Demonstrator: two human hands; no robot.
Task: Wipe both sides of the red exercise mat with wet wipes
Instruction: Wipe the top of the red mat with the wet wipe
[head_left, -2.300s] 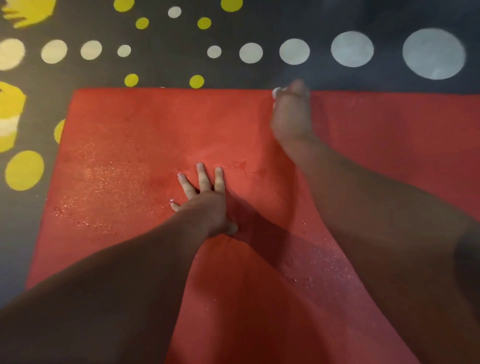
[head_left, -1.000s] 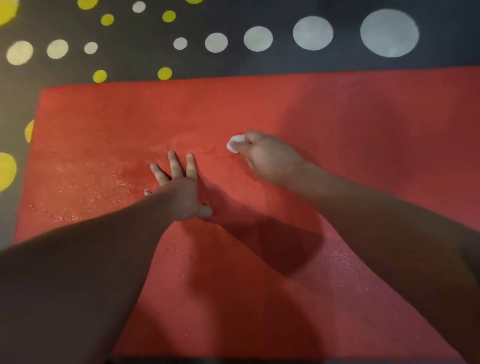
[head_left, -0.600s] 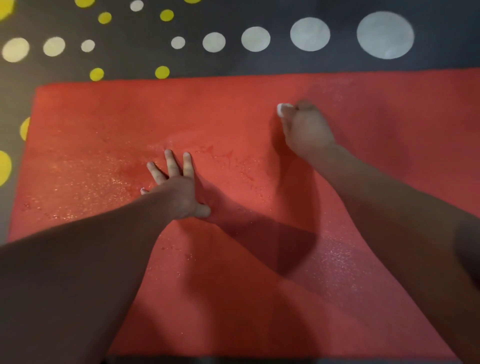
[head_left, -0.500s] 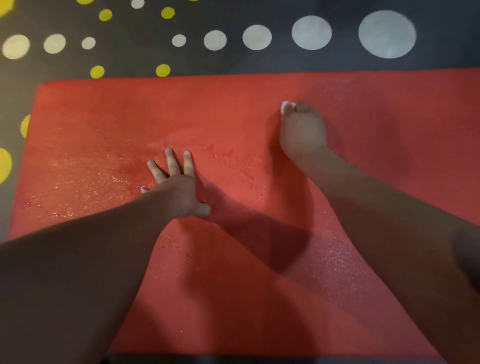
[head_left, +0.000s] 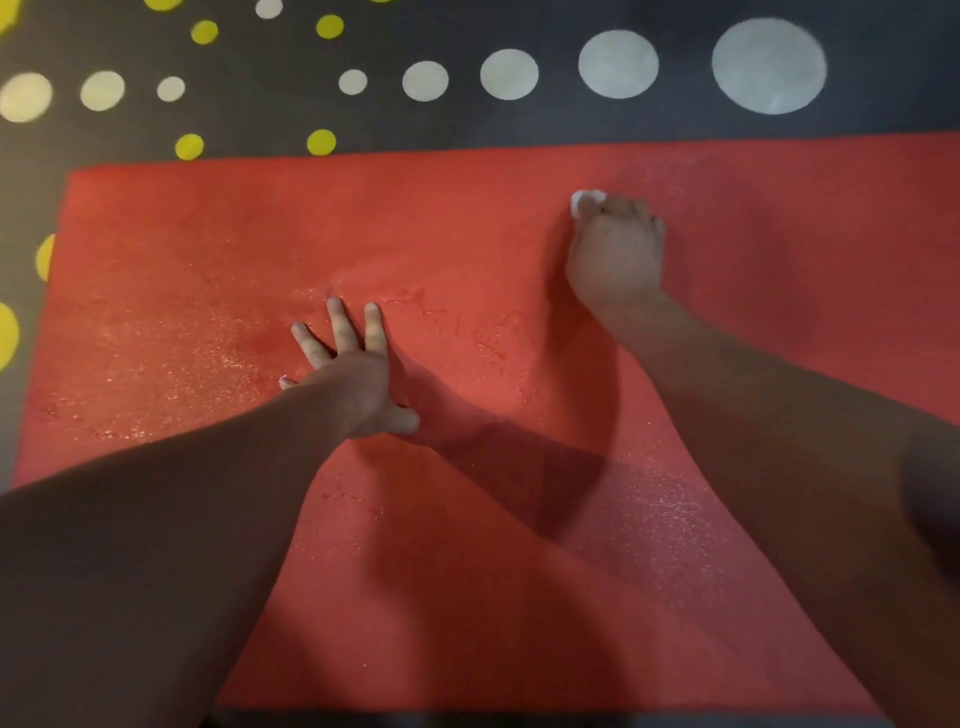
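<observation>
While scrubbing toward the far edge of the red exercise mat (head_left: 441, 223), clamps the right hand (head_left: 615, 260) round a balled white wet wipe (head_left: 587, 200), fingers curled tight, only a tuft poking out beyond the knuckles. Plants the left hand (head_left: 348, 374) flat near the mat's middle, fingers straight and splayed, gripping nothing, apparently to pin the mat down. Presses the wipe against the mat's upper face, just short of its far edge and well right of the bracing palm. Shows a wet glitter across the mat's left part and again on its near right part, a likely sign of ground already covered. Has the mat spread flat under both hands, on a dark floor (head_left: 467, 119) dotted white and yellow beyond the mat's far and left edges. Risks ahead, by judgement: running off the mat's far edge onto the floor and dragging grit back with the wipe; skidding of the bracing palm on the damp patch beside it, letting the mat ruck or creep; leaving streaks untouched, given so small a wad. Leaves the mat's underside unseen and presumably yet to do.
</observation>
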